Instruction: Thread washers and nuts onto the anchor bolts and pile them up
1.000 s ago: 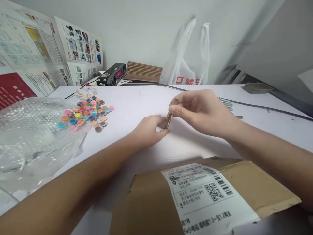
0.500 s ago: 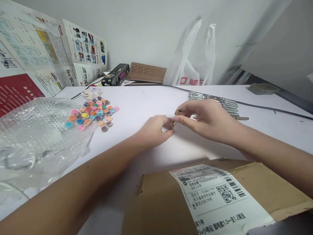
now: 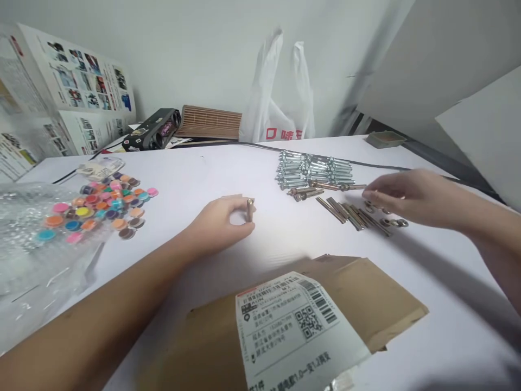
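My left hand (image 3: 226, 224) is closed, pinching a short brass-coloured bolt (image 3: 249, 210) upright between thumb and fingers above the white table. To the right, my right hand (image 3: 419, 196) is curled low over small metal nuts (image 3: 394, 222), its thumb and fingertips close together; what lies between them is hidden. Thin bronze-coloured metal tubes or rods (image 3: 342, 210) lie side by side left of that hand. Behind them are several brass-coloured bolts (image 3: 305, 193) and a neat stack of silver expansion bolts (image 3: 311, 168).
A cardboard box (image 3: 366, 304) with a shipping label stands close in front of me. On the left lie colourful small paint pots (image 3: 91, 212) and bubble wrap (image 3: 28, 244). Along the back are a white plastic bag (image 3: 277, 103), a black device (image 3: 152, 130) and a cable (image 3: 264, 146).
My right hand has left the bolt in my left hand and moved right to the nuts. My left hand still grips the bolt. The view has shifted right.
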`<state>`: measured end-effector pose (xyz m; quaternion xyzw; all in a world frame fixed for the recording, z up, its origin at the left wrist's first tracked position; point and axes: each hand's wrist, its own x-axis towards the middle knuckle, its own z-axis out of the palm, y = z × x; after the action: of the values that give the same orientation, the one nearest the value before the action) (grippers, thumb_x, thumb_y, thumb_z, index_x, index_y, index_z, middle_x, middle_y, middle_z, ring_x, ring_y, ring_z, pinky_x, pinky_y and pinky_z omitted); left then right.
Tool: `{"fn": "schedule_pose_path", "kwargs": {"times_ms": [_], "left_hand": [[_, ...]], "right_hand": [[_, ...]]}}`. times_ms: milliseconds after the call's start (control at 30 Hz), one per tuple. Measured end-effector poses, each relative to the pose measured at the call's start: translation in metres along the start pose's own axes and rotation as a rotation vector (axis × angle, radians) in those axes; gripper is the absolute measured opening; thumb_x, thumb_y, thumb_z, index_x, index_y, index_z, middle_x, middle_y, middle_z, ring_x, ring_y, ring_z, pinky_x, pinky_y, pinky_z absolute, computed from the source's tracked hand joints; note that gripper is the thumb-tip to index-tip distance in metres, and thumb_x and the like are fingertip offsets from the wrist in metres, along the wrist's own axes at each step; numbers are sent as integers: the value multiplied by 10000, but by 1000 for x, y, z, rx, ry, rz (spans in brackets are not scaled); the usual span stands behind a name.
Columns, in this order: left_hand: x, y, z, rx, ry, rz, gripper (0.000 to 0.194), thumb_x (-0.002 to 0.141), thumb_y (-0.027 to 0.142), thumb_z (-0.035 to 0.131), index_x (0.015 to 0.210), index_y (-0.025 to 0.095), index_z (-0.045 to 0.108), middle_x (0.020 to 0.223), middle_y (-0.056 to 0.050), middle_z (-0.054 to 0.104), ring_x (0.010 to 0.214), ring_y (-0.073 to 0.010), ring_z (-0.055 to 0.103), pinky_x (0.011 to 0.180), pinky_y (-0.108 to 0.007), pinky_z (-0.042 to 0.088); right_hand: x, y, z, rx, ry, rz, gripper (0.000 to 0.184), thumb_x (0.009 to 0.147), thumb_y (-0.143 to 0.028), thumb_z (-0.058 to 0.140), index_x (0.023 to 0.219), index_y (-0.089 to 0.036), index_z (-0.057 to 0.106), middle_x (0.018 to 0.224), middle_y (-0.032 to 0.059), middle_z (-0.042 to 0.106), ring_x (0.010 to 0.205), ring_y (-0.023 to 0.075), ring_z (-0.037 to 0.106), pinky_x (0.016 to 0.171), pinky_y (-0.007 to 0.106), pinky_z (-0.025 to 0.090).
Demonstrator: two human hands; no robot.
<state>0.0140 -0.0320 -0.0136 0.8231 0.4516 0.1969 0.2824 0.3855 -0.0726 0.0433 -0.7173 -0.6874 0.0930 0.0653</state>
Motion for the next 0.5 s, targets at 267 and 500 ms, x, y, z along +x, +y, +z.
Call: {"fn": "schedule_pose_path", "kwargs": {"times_ms": [267,500], "left_hand": [[2,4,-1,-220,39,-88,331,794,425,655,1081,263,689,1218,-32,651,1180,-251,566,1066,-405,407],[1,2,-3,-269,9,-58,279,824,433,643,1005,236,720,1155,-29,684,1106,-225,609,992,-340,450]], "right_hand": [[-3,15,11,21,-211,117,278,845,-462,570,909,-211,672,714,32,676,581,144,557,599,311,403],[1,20,14,-26,-255,261,319,857,-462,523,941,-204,693,769,67,683,629,164,578,662,334,415]]}}
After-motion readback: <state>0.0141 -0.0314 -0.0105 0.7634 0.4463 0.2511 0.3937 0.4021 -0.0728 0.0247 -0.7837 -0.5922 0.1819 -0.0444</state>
